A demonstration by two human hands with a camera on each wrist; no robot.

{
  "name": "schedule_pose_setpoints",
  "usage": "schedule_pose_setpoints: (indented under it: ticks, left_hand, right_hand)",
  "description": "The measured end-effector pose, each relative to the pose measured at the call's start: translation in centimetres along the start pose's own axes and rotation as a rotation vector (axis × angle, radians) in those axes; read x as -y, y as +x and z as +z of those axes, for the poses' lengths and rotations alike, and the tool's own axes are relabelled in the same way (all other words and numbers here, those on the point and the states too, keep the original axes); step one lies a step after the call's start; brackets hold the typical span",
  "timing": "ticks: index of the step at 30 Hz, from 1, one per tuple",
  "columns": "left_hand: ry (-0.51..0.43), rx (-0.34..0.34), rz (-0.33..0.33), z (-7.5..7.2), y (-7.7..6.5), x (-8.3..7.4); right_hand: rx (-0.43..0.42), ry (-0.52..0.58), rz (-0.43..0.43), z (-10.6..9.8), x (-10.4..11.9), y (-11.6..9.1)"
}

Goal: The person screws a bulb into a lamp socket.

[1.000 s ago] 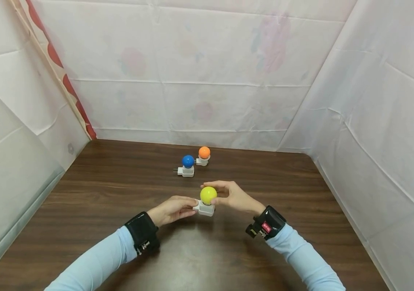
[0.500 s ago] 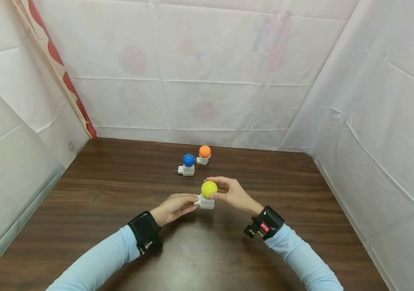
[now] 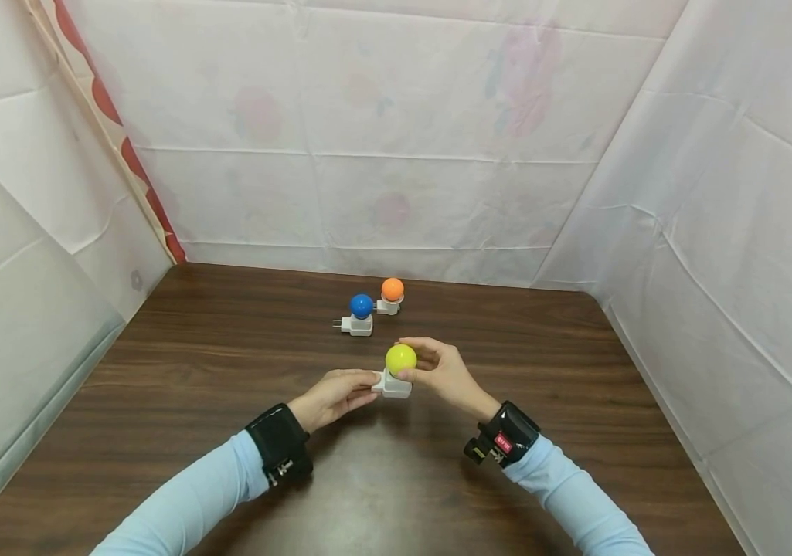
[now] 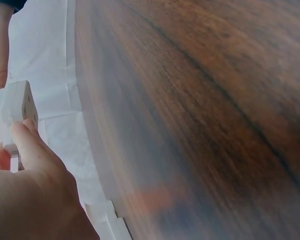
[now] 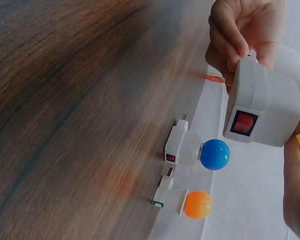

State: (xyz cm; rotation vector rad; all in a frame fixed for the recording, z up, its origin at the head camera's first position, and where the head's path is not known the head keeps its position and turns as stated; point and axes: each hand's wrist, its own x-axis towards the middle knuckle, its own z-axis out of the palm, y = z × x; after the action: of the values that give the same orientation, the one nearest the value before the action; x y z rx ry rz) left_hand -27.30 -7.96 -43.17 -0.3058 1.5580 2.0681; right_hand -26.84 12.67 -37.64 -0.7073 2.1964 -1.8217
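Mid-table in the head view, a yellow light bulb (image 3: 401, 360) sits upright in a white plug-in lamp socket (image 3: 399, 386). My left hand (image 3: 329, 398) pinches the socket's plug end between thumb and fingers. From the right, my right hand (image 3: 446, 377) holds the bulb, thumb in front and fingers behind. A red rocker switch (image 5: 244, 123) shows on the socket's side in the right wrist view, where the socket is raised off the tabletop. The left wrist view shows the socket's underside (image 4: 29, 105), with the bulb hidden.
Behind the hands stand two similar lamps: a blue bulb (image 3: 362, 306) in a white socket (image 3: 361, 326) with prongs pointing left, and an orange bulb (image 3: 392, 289) in another white socket (image 3: 388, 307) further back. White sheeting (image 3: 396, 201) encloses the brown wooden table (image 3: 229, 347) at the back and sides.
Both hands and the yellow-bulb lamp have shifted slightly up the head view, mostly in the first half second. The right wrist has since turned a little, its band moving left and down.
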Motion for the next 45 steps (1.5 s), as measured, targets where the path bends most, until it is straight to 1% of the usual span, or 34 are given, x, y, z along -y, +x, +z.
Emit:
schedule_pose_setpoints:
  ticks: [4,9,11,15,19,22,27,31,34,38,43,45]
  left_hand:
    - [0.022,0.012,-0.017,0.0,-0.2,-0.1]
    - [0.052,0.026,-0.009,-0.2,-0.3,0.0]
    - [0.063,0.033,-0.01,-0.3,-0.3,0.1]
    - [0.092,0.061,-0.023,-0.5,-0.4,0.2]
    - [0.112,0.087,-0.025,-0.6,-0.5,0.3]
    - [0.115,0.095,-0.021,-0.6,-0.5,0.2]
    - [0.112,0.085,-0.018,-0.6,-0.5,0.3]
    - [0.089,0.068,-0.018,-0.6,-0.6,0.4]
    - [0.065,0.057,-0.017,-0.6,-0.6,0.5]
    - [0.04,0.038,-0.012,-0.7,-0.5,0.6]
    - [0.018,0.016,0.004,-0.7,-0.3,0.7]
    - [0.016,0.013,0.009,-0.7,-0.2,0.7]
  right_hand:
    - [0.013,0.003,-0.013,0.0,0.0,0.0]
    - [0.059,-0.025,-0.01,0.0,-0.1,0.1]
    - [0.088,-0.046,-0.016,-0.2,-0.6,0.2]
    - [0.172,-0.096,-0.062,-0.7,-1.6,0.6]
    - [0.235,-0.131,-0.114,-1.0,-1.7,0.7]
    - [0.251,-0.133,-0.122,-1.1,-1.5,0.8]
    - [0.258,-0.129,-0.115,-0.9,-0.9,0.7]
    - [0.246,-0.124,-0.094,-0.8,-0.8,0.7]
    - [0.215,-0.131,-0.062,-0.8,-1.2,0.8]
    - [0.147,-0.121,-0.026,-0.5,-1.8,0.8]
    - [0.047,-0.059,-0.009,-0.1,-2.6,0.8]
    - [0.022,-0.046,-0.002,0.1,-2.8,0.8]
